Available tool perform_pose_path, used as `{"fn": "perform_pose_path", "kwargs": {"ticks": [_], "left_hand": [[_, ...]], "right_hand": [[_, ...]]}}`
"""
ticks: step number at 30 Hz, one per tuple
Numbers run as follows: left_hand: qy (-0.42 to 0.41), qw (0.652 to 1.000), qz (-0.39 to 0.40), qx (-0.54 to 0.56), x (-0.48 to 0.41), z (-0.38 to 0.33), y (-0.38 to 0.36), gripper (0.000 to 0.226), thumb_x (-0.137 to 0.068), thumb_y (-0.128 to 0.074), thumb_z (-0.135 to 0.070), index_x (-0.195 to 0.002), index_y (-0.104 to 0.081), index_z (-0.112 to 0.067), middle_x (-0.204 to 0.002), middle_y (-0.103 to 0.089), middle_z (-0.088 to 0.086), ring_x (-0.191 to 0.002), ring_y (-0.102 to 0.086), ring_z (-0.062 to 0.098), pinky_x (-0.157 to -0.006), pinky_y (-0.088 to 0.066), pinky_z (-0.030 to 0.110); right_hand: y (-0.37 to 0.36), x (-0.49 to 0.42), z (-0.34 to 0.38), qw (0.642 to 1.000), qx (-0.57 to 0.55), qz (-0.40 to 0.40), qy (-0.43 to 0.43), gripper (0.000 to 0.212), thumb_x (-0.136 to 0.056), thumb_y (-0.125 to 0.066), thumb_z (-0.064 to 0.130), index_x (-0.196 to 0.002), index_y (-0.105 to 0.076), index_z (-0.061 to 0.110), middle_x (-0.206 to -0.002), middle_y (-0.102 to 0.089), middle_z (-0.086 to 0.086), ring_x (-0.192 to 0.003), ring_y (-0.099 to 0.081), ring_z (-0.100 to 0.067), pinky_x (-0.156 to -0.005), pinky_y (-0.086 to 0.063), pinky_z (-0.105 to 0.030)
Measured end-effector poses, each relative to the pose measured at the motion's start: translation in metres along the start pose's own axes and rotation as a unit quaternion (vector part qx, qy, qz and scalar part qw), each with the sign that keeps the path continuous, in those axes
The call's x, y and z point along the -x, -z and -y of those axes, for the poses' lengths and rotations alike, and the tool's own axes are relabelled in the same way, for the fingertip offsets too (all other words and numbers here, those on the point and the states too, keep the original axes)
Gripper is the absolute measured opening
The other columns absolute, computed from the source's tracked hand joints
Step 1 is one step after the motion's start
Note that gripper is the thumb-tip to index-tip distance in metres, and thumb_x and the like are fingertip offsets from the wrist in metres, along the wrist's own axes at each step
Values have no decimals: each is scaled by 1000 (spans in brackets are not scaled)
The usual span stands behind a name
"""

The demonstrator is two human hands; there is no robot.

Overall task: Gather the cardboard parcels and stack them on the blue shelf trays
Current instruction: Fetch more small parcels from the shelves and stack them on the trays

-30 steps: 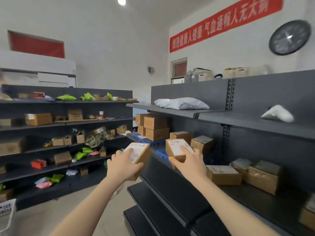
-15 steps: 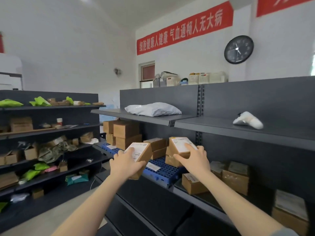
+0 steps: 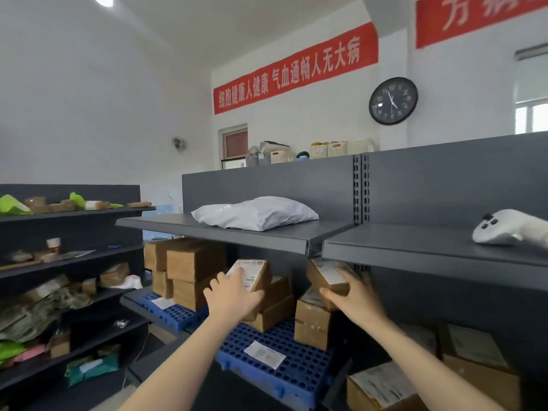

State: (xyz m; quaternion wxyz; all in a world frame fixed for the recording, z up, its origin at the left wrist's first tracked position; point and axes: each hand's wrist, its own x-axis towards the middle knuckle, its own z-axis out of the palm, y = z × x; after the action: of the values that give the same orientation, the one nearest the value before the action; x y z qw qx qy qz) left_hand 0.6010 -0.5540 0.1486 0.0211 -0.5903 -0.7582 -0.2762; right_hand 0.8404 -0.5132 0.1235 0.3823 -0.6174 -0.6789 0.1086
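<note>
My left hand point(image 3: 234, 298) grips a small cardboard parcel point(image 3: 252, 274) with a white label, held above two brown boxes point(image 3: 274, 310) on the near blue tray point(image 3: 278, 363). My right hand point(image 3: 354, 298) holds a second labelled parcel point(image 3: 326, 275) just under the grey shelf edge, over a standing brown box point(image 3: 311, 324) on the same tray. Further left, a stack of larger cardboard boxes point(image 3: 189, 268) stands on another blue tray point(image 3: 170, 311).
A white padded bag point(image 3: 255, 213) and a white game controller point(image 3: 510, 231) lie on the upper grey shelf point(image 3: 296, 241). More cardboard boxes point(image 3: 474, 363) sit on the dark shelf to the right. The left rack point(image 3: 74, 253) holds mixed parcels and green bags.
I have moved closer to the shelf. Both hands have carried their parcels forward, from in front of the rack to over the boxes on the near blue tray.
</note>
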Motion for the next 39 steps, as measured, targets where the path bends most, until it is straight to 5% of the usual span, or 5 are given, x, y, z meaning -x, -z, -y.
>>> {"fn": "perform_pose_path", "kwargs": {"ticks": [17, 24, 28, 39], "left_hand": [[-41, 989, 136, -39, -161, -11, -87, 73, -82, -51, -56, -143, -36, -18, -144, -34, 17, -134, -30, 35, -107, -27, 42], [-70, 982, 166, -64, -181, -6, -95, 84, -79, -46, -68, -146, -29, -20, -147, -31, 15, -135, -30, 35, -107, -27, 42], [-107, 980, 158, -54, -186, -9, -89, 98, -73, -38, -82, -149, -22, -22, -150, -28, 17, -137, -29, 38, -108, -26, 47], [-173, 977, 127, 1, -188, -10, -71, 86, -81, -40, -73, -146, -31, -16, -153, -29, 16, -139, -28, 37, -110, -26, 47]], "right_hand": [[-80, -70, 0, 995, 56, -11, -76, 78, -75, -61, 68, -142, -39, 36, -139, -36, -9, -133, -34, -31, -103, -41, -38], [-85, -79, 14, 990, 106, -7, -96, 90, -67, -57, 78, -144, -36, 37, -151, -25, -8, -138, -30, -32, -110, -35, -43], [-85, -84, 24, 986, 125, -20, -108, 94, -66, -56, 81, -146, -33, 36, -153, -23, -9, -140, -27, -33, -112, -32, -44], [-72, -77, 45, 979, 153, -60, -117, 90, -72, -57, 75, -147, -31, 34, -152, -27, -11, -139, -27, -34, -113, -30, -43]]}}
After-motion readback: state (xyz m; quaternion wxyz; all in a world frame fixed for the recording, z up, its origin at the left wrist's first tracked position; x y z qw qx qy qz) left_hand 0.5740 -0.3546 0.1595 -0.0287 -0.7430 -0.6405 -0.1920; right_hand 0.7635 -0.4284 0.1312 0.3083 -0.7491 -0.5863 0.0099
